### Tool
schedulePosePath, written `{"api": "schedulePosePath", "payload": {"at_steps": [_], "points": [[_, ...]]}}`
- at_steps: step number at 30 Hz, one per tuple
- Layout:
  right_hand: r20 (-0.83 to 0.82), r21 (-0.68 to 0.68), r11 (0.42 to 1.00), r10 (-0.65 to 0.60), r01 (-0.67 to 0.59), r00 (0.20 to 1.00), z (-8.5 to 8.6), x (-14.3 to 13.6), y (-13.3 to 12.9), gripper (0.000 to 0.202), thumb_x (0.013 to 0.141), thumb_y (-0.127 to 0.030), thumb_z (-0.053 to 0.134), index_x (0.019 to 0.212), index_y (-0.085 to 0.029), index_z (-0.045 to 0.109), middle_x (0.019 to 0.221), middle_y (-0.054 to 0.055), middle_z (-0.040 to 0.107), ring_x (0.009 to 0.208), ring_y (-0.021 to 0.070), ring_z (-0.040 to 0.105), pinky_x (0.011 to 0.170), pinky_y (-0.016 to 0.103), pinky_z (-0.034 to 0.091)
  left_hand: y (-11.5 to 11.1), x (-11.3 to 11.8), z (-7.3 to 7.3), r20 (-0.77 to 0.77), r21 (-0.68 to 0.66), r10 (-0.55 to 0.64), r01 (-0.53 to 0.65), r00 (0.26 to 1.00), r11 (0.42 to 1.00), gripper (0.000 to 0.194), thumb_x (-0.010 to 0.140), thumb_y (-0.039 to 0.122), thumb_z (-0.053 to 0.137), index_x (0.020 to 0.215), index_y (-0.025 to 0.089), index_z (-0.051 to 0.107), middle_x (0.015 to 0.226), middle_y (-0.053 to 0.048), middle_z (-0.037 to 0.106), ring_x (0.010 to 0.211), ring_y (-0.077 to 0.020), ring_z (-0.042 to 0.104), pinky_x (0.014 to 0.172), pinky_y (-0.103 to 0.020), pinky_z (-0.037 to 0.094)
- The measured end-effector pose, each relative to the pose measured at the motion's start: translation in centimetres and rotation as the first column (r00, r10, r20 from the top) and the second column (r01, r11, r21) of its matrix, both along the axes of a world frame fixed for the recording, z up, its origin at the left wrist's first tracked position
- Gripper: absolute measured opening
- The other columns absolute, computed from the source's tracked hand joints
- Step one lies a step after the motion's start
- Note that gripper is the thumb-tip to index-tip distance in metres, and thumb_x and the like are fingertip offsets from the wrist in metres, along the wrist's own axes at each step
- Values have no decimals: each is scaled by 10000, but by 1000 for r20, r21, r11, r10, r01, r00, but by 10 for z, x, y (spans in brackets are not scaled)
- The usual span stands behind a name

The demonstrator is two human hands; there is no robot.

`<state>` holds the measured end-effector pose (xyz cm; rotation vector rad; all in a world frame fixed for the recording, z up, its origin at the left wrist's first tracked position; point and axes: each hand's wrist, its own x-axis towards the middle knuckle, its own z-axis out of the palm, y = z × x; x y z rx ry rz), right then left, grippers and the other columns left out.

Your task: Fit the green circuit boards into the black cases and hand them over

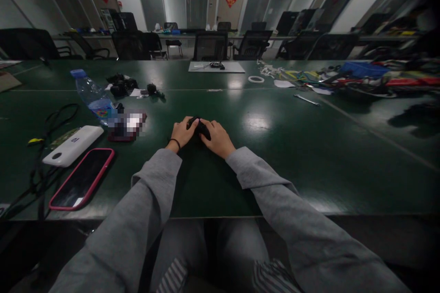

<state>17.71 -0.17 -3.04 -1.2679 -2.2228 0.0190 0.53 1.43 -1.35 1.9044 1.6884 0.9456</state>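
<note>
In the head view, a small black rounded device is at the middle of the green table, gripped from both sides; its exact kind is hard to make out. My left hand, with a dark band at the wrist, closes round its left side. Round the right side curl the fingers of my right hand. Both thumbs meet near its top, and the fingers cover much of it. To the left of my hands lies a dark red item, partly blurred out.
A phone in a pink case, a white power bank and a tilted water bottle are on the left, among black cords. A wrench, a white tape roll and a cable heap lie at the right.
</note>
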Motion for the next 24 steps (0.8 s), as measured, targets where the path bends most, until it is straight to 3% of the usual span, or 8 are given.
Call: {"api": "schedulePosePath", "payload": {"at_steps": [6, 9, 11, 13, 17, 21, 24], "points": [[-82, -32, 999, 29, -32, 996, 2, 1, -3, 548, 885, -268, 572, 1404, -184, 417, 1154, 128, 545, 1077, 269, 529, 959, 446, 477, 5, -3, -5, 172, -115, 39, -19, 984, 993, 442, 861, 542, 561, 1188, 250, 612, 1006, -62, 693, 931, -211, 644, 845, -328, 473], [-285, -86, 994, 36, -63, 958, 3, 2, -3, 616, 895, -369, 582, 1432, -173, 353, 1271, 147, 517, 1155, 275, 521, 1024, 463, 437, 8, -2, -7, 338, -110, 54, -18, 940, 994, 480, 798, 520, 658, 1179, 230, 618, 999, -70, 688, 904, -211, 639, 830, -333, 482], [-453, -180, 980, -10, -81, 892, 2, 3, 2, 641, 900, -453, 578, 1427, -175, 339, 1280, 151, 522, 1142, 267, 543, 1022, 464, 438, 9, 0, -6, 444, -64, 21, 8, 896, 998, 524, 752, 503, 713, 1179, 215, 620, 972, -76, 683, 893, -216, 636, 829, -344, 484], [-586, -329, 935, -95, -130, 805, 1, 6, 9, 634, 891, -482, 590, 1403, -191, 355, 1216, 133, 562, 1072, 245, 582, 983, 457, 468, 8, 1, -3, 517, 13, -38, 37, 855, 999, 560, 715, 477, 752, 1184, 202, 619, 971, -80, 678, 915, -218, 629, 859, -353, 477], [-750, -538, 755, -226, -374, 622, 2, 14, 21, 611, 805, -460, 702, 1301, -204, 454, 1159, 91, 598, 1018, 208, 614, 946, 417, 510, 2, 4, 6, 615, 86, -131, 99, 778, 991, 626, 682, 409, 792, 1234, 193, 589, 1038, -94, 674, 984, -220, 621, 928, -365, 459], [-853, -507, 627, -266, -592, 449, 6, 17, 20, 673, 687, -429, 818, 1236, -192, 510, 1133, 80, 631, 1028, 208, 626, 972, 399, 510, -2, 9, 9, 711, 87, -172, 158, 682, 984, 665, 704, 388, 786, 1291, 194, 539, 1101, -104, 669, 1056, -230, 620, 974, -372, 449], [-878, -473, 631, -285, -615, 384, 7, 16, 17, 662, 651, -424, 847, 1187, -188, 538, 1084, 70, 652, 994, 204, 637, 970, 396, 514, -3, 13, 6, 775, 15, -110, 157, 622, 988, 706, 715, 367, 786, 1330, 204, 481, 1144, -110, 652, 1071, -222, 619, 986, -376, 448]]}}
